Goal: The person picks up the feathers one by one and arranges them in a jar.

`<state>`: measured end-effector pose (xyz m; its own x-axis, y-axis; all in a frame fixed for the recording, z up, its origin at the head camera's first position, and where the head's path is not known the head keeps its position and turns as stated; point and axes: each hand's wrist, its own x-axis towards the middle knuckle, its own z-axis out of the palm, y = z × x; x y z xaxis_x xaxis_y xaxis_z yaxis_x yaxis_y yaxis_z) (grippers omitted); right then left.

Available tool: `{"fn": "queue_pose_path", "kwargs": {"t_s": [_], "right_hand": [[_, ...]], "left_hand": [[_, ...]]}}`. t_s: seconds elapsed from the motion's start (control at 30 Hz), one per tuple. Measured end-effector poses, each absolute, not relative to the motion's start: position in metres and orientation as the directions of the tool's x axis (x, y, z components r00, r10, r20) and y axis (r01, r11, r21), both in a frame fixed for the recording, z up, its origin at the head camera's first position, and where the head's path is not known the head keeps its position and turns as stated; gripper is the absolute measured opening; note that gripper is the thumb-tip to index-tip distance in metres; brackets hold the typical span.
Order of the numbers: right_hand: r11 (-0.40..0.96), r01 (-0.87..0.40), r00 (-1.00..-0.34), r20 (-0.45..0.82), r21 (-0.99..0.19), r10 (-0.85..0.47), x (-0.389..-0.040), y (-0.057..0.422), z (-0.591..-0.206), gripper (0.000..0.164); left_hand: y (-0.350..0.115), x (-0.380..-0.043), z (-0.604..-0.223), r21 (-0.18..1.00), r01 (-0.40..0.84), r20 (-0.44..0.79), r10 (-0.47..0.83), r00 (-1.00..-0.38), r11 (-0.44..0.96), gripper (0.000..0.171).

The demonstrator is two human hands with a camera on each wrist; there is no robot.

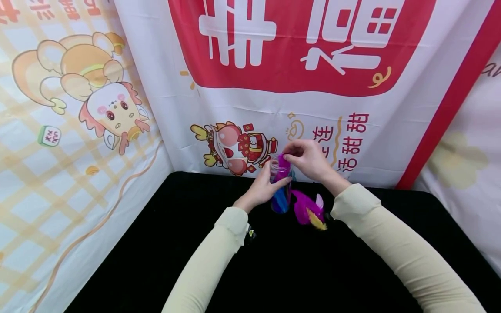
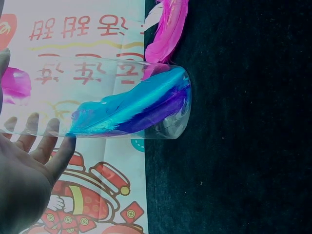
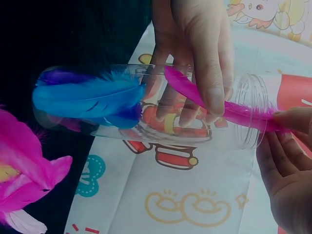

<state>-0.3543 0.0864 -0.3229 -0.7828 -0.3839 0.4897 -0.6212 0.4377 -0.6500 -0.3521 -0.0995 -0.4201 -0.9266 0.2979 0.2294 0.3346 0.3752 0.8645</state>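
Note:
My left hand (image 1: 263,187) grips a clear plastic jar (image 3: 170,139) around its side and holds it over the black table. Inside, near the bottom, are blue feathers (image 3: 87,100) and a purple feather (image 2: 161,109). My right hand (image 1: 309,158) is at the jar's open mouth. Between thumb and fingertips it pinches the end of a magenta feather (image 3: 190,91), most of which lies inside the jar. A small heap of magenta feathers (image 1: 303,206), with a yellow feather (image 1: 316,220) and a pale one among them, rests on the table beside the jar.
The black table (image 1: 282,269) reaches back to a printed white-and-red cloth (image 1: 250,95) hanging behind it. Another printed cloth (image 1: 78,174) hangs along the left side. A small dark item (image 1: 249,234) is at the left wrist.

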Motion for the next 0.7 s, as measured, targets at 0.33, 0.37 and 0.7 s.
{"fn": "queue_pose_path", "kwargs": {"t_s": [0.33,0.37,0.7], "right_hand": [[0.464,-0.638,-0.770,0.485,-0.615,-0.415,-0.3551,0.0846,-0.3222,0.011],[0.467,-0.638,-0.770,0.484,-0.612,-0.416,-0.3551,0.0848,-0.3220,0.011],[0.487,-0.624,-0.780,0.461,-0.611,-0.423,-0.3550,0.0881,-0.3191,0.011]], "left_hand": [[-0.0985,-0.3516,-0.4198,0.865,0.351,0.245,0.310,-0.919,0.358,0.079],[-0.0984,-0.3517,-0.4199,0.865,0.352,0.245,0.311,-0.918,0.356,0.079],[-0.0997,-0.3531,-0.4195,0.869,0.334,0.224,0.312,-0.923,0.365,0.075]]}}
